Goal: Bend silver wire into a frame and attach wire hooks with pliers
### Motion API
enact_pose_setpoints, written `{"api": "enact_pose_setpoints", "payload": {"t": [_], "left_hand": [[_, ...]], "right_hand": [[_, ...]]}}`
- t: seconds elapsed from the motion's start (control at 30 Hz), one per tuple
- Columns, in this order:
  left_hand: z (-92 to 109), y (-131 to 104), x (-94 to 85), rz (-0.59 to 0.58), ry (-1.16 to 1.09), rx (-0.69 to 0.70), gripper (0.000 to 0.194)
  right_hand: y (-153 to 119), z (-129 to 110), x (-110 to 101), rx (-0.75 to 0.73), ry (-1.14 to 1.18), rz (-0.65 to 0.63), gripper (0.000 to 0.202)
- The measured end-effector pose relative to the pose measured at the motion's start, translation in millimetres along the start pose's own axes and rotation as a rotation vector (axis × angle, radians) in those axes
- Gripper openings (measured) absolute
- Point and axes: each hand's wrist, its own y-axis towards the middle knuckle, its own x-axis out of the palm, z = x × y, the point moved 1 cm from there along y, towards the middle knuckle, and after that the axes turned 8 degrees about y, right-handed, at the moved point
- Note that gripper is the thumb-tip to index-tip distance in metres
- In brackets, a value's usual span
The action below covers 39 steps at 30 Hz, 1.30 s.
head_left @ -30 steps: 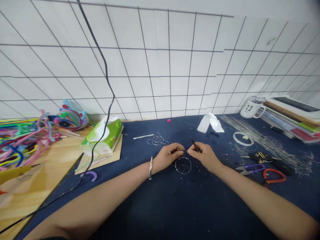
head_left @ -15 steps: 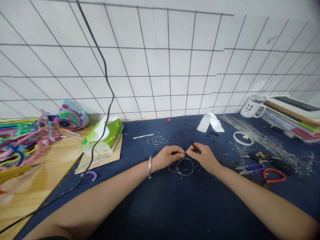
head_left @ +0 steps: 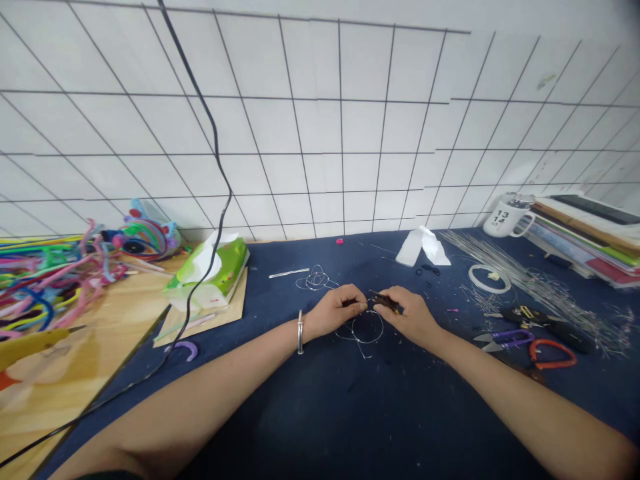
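And here's the wire point(head_left: 369, 343), just below the fingertips at the middle of the blue mat point(head_left: 280, 413): one round loop, a looser curve to its left, a loose end poking out at the near side. So the round shape is there, I'd judge, but the work looks unfinished, that end untucked. Is the join fastened? Too small to tell.

The left hand point(head_left: 336, 311) has thumb and forefinger pinched tight, on the wire by the look of it. Right beside it, the right hand point(head_left: 410, 315) is wrapped around a dark tool point(head_left: 386, 303), tip close to the pinch; whether it bites the wire, I can't say.

Move outward: beyond the left hand sits a tangled coil point(head_left: 316, 280), looped up but hard to call complete, with a pale strip point(head_left: 289, 273) alongside. Over on the right, straight rods point(head_left: 500, 260) lie loose, apparently unworked, and nearer, purple scissors point(head_left: 510, 339) lie unused beside a red handle point(head_left: 553, 363).
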Motion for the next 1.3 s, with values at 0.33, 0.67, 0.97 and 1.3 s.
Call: {"api": "enact_pose_setpoints", "payload": {"t": [0.33, 0.67, 0.97, 1.3], "left_hand": [[-9.0, 1.0, -1.2, -0.012, -0.222, -0.124, 0.021], [-12.9, 1.6, 3.3, 0.004, -0.250, -0.089, 0.019], [-14.8, 1.1, 6.0, -0.007, -0.194, -0.049, 0.020], [-14.8, 0.7, 6.8, -0.069, -0.297, -0.048, 0.019]], "right_hand": [[3.1, 6.4, -12.6, -0.218, -0.584, -0.238, 0.017], [-0.4, 2.0, -7.8, -0.139, -0.783, -0.241, 0.011], [-1.8, -7.4, -8.1, -0.042, -0.850, -0.259, 0.012], [-2.1, -5.8, -6.8, -0.129, -0.845, -0.261, 0.010]]}}
